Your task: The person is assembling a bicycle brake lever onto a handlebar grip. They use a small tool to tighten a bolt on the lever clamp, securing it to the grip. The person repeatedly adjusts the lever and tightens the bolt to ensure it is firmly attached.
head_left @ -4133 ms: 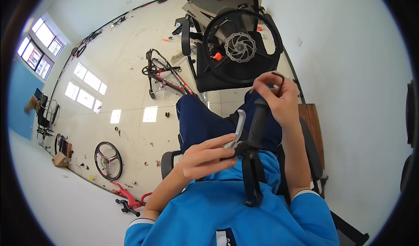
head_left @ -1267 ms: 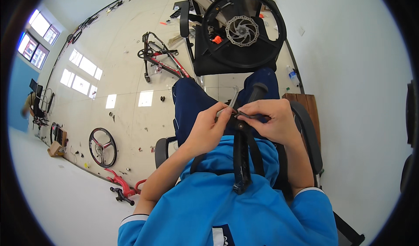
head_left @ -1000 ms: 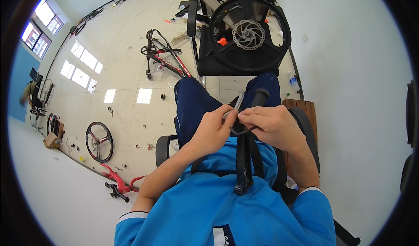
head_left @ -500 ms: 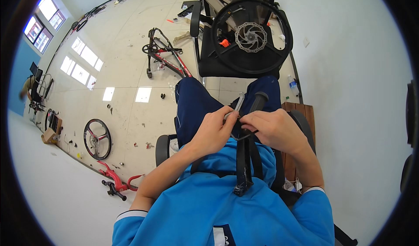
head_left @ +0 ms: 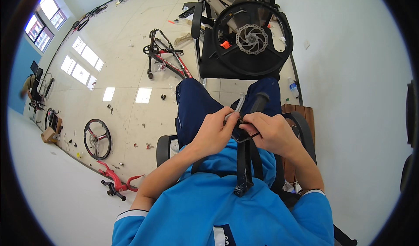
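The left hand (head_left: 214,131) had its thumb and fingers pressed together around the base of one silver lever (head_left: 241,101). Just beside it, the right hand (head_left: 274,133) pinched one black hex key (head_left: 248,138), and the bent part of this key came out below the fingers, toward the left hand. What the right fingertips touched, I could not tell, because they covered it. The lever and one black grip (head_left: 260,102) were above the person's lap, the grip pointing away from the body. One dark bar (head_left: 242,169) went from under the hands to the blue shirt (head_left: 218,202).

Further out, there were two containers that I could recognise. One cardboard box (head_left: 49,136) was on the floor at the far left; its inside was too small to see. One clear bottle (head_left: 293,89) was near the right wall; whether it held liquid, I could not tell.

One black wheel (head_left: 252,39) with a silver disc lay on the black chair (head_left: 207,67) in front. On the floor were one red-and-black wheel (head_left: 94,140) and one red-and-black frame (head_left: 170,62).
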A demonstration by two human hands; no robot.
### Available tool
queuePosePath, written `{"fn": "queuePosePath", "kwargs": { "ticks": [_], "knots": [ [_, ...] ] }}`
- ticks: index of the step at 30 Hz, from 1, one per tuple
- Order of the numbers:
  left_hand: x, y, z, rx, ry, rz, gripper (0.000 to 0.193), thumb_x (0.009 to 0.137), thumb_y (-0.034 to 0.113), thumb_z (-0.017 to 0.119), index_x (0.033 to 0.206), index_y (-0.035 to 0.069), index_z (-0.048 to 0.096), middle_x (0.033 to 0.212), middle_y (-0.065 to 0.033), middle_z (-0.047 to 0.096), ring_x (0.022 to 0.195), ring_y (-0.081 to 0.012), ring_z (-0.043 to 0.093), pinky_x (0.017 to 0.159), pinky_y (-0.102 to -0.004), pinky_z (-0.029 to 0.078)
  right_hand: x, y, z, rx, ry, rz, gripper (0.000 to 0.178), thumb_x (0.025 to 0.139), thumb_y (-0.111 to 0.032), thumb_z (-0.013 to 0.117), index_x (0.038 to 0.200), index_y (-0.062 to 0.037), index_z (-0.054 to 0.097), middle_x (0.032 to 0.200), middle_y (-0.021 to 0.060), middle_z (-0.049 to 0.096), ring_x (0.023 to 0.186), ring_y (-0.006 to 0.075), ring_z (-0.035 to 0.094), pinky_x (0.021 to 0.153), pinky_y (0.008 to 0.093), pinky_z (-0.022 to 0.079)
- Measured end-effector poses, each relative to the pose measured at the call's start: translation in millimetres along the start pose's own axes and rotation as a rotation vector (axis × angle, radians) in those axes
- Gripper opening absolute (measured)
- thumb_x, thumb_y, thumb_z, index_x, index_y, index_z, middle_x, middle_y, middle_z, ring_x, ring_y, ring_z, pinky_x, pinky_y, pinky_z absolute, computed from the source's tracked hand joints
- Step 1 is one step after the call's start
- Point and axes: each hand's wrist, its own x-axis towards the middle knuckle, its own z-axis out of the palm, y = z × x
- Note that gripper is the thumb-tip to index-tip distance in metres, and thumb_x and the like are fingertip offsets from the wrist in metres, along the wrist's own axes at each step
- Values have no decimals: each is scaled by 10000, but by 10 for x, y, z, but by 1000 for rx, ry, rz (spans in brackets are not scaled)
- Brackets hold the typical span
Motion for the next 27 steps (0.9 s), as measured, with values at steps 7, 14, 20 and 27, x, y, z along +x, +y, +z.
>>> {"fn": "queuePosePath", "kwargs": {
  "ticks": [7,14,20,27],
  "knots": [
    [-18,54,-21,2,-10,-31,263,1016,182,505,998,-62,602,589,-127,566,491,-166,517,483,-307,373,20,-7,36,-98,-79,-8,171,858,-150,724,924,-47,605,848,30,584,536,171,594,438,261,431],
    [-7,-15,-25,6,33,50,264,1019,180,502,1017,-64,604,591,-125,565,497,-156,516,486,-305,372,66,-13,76,-144,-58,-22,176,868,-211,721,886,-89,595,803,17,555,555,158,614,431,271,423],
    [4,-48,-34,8,7,-20,288,1034,213,482,996,-42,612,684,-100,592,616,-130,532,572,-288,415,72,16,97,-207,-34,-41,202,874,-260,717,878,-96,600,806,15,573,563,149,621,434,262,431],
    [-12,9,-66,-10,-44,-82,286,1035,216,479,994,-32,617,732,-68,593,671,-110,526,611,-267,425,66,-14,73,-219,-48,-57,213,878,-227,713,948,-48,619,822,35,600,558,156,621,454,251,465]
  ]
}}
